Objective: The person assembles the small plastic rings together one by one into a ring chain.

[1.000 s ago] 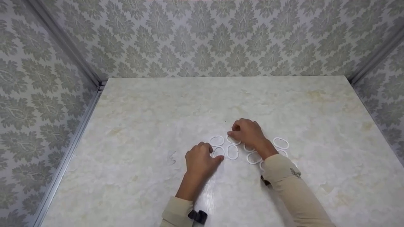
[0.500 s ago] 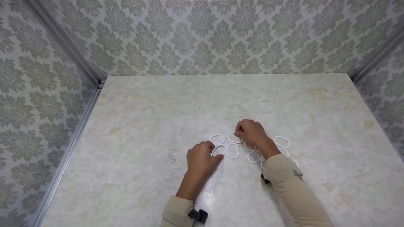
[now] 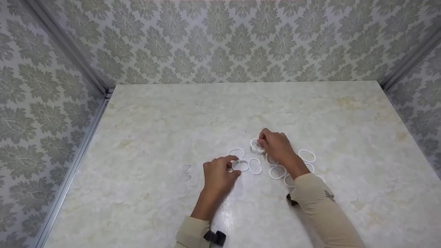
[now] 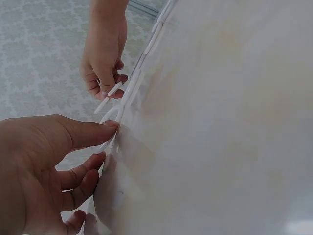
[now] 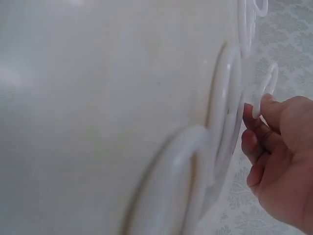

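Observation:
In the head view my left hand (image 3: 218, 174) is at the left of a group of white oval rings. Its thumb and forefinger grip one white oval ring (image 3: 248, 165) by its sides. My right hand (image 3: 277, 146) pinches another white oval ring (image 5: 274, 76) between thumb and fingertips, tilted and raised off the surface in the right wrist view. From the left wrist, my left thumb (image 4: 93, 133) is seen at the ring's edge. One loose ring (image 3: 236, 148) lies beyond the left hand, and another ring (image 3: 260, 167) lies between the hands.
Several more rings lie under and beside the right forearm, among them a ring (image 3: 278, 178) and a farther ring (image 3: 307, 150); the sleeve partly hides some. A clear thin piece (image 3: 186, 172) is left of my left hand. Patterned walls (image 3: 220, 41) bound the marbled table (image 3: 144, 137).
My right hand has lifted and tilted the ring it pinches. My left fingers have closed on their ring, which has shifted slightly right. The other rings look unmoved.

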The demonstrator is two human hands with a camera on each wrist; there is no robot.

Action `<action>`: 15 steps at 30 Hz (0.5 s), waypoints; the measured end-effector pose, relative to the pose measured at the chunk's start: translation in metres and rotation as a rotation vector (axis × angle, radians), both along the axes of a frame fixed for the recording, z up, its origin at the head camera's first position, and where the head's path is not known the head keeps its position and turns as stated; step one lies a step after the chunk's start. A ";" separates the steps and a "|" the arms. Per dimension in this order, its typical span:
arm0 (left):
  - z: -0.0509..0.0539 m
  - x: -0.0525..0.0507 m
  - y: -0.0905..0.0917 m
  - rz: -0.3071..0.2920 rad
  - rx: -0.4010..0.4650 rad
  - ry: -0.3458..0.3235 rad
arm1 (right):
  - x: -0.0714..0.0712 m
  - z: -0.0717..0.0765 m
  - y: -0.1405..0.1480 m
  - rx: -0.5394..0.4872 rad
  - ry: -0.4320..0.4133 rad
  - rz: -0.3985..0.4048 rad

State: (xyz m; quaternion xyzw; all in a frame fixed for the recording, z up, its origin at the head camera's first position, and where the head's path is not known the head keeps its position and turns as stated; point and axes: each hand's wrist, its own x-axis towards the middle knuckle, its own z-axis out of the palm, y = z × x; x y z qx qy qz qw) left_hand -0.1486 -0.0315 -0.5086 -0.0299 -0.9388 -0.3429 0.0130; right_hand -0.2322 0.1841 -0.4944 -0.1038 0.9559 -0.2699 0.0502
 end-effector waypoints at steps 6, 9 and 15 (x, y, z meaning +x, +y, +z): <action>0.000 0.002 -0.002 -0.001 0.127 -0.017 | 0.004 0.000 0.005 -0.210 0.017 0.029; 0.001 0.004 -0.004 -0.007 0.217 -0.038 | 0.008 0.000 0.006 -0.291 0.047 0.047; 0.005 0.003 -0.009 -0.024 0.439 -0.144 | 0.016 0.005 0.006 -0.433 0.066 0.051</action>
